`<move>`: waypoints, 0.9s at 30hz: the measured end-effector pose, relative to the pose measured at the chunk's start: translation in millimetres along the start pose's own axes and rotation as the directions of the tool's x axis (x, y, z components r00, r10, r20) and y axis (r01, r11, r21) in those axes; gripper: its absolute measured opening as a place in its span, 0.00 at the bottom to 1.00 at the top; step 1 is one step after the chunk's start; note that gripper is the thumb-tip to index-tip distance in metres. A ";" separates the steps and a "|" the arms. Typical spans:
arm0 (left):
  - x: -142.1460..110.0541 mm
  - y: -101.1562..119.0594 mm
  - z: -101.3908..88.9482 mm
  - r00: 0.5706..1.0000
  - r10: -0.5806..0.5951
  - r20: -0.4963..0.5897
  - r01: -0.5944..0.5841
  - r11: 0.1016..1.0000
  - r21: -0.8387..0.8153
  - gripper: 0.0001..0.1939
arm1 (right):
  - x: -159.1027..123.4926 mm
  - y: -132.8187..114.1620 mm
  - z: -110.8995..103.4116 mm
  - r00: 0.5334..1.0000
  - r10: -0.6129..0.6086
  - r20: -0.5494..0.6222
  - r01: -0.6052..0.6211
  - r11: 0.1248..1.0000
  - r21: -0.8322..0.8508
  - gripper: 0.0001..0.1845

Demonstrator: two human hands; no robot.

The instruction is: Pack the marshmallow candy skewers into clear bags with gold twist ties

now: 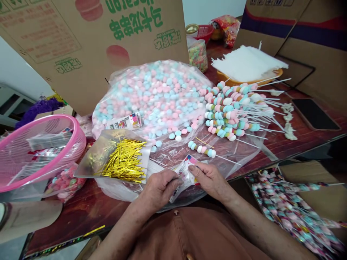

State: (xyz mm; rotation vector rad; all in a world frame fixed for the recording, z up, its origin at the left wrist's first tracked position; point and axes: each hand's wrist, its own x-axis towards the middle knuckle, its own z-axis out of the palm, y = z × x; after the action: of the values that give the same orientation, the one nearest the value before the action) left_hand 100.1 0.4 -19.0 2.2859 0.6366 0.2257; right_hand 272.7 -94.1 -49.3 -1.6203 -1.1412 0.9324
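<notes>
we've got a printed packet (187, 167) over the near edge of the worktop (104, 204), both hands on it: left hand (162, 187) has thumb and fingers closed on its near left end, right hand (210, 178) has it pinched under the thumb on the right side. we see one candy skewer (202, 148) just beyond the packet, stick pointing right. heap of skewers (230, 108) sits farther off to the right, phone (316, 113) right of that. gold ties (124, 159) in a tray (90, 160) left of us, big candy bag (154, 86) on the far side.
</notes>
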 end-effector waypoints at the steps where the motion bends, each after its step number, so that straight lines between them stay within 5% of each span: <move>1: -0.4 -1.1 -1.0 0.999 0.020 -0.034 -0.019 1.000 0.017 0.11 | 0.6 4.0 -9.1 0.998 -0.003 -0.069 -0.001 0.999 -0.054 0.23; 4: -3.4 -7.1 -8.9 0.989 -0.010 -0.144 0.009 1.000 -0.008 0.13 | 2.7 21.5 -40.3 0.956 -0.139 -0.260 -0.009 0.868 -0.496 0.16; 6: -6.3 -12.0 -15.8 0.982 -0.009 -0.190 0.004 1.000 -0.029 0.13 | 2.8 36.6 -56.2 0.956 -0.214 -0.200 -0.029 0.610 -0.792 0.09; 8: -9.2 -16.0 -21.9 0.976 0.026 -0.216 -0.031 0.999 -0.018 0.13 | 1.0 50.2 -66.0 0.965 -0.233 -0.122 -0.013 0.420 -0.907 0.09; 11: -12.5 -18.4 -27.7 0.969 0.088 -0.231 -0.084 0.996 0.028 0.13 | -6.0 55.3 -76.7 0.902 -0.413 -0.127 0.100 0.484 -0.869 0.12; 13: -13.4 -17.7 -30.0 0.967 0.127 -0.223 -0.118 0.991 0.056 0.13 | -13.0 45.2 -83.9 0.820 -0.551 -0.158 0.238 0.577 -0.781 0.12; 15: -13.4 -16.0 -31.7 0.965 0.152 -0.215 -0.137 0.987 0.081 0.13 | -20.2 28.6 -89.2 0.774 -0.624 -0.109 0.364 0.579 -0.730 0.14; 21: -13.2 -12.5 -38.9 0.963 0.191 -0.189 -0.172 0.979 0.111 0.13 | -31.5 5.9 -90.0 0.771 -0.629 0.094 0.443 0.426 -0.789 0.17; 27: -14.2 -13.6 -45.0 0.973 0.167 -0.161 -0.153 0.983 0.098 0.15 | -35.3 16.5 -95.5 0.763 -0.640 0.092 0.458 0.434 -0.776 0.18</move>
State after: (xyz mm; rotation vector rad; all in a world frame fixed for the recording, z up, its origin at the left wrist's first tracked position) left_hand 67.4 29.0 3.8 2.4204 0.5552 0.4827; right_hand 355.1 -154.3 -34.4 -1.6986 -1.9099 -0.2611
